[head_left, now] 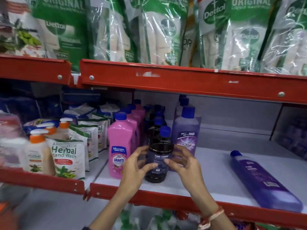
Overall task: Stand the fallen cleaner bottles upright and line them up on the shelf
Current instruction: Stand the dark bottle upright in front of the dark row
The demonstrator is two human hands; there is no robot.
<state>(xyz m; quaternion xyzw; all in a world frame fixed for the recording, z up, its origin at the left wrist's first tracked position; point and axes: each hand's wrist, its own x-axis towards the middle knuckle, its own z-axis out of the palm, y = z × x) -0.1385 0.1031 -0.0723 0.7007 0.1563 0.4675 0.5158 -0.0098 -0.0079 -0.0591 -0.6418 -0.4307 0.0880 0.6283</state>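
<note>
While upright, glossy dark bottle (158, 161) between hands.

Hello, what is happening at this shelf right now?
A person is tidying floor cleaner bottles. Both hands, left hand and right hand, hold a dark bottle standing upright at the front of the white shelf, between the pink bottles and the upright purple bottle. Another purple bottle still lies on its side to the right.

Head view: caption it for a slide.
Both hands steady an upright dark cleaner bottle on the shelf; a purple bottle lies fallen.
</note>
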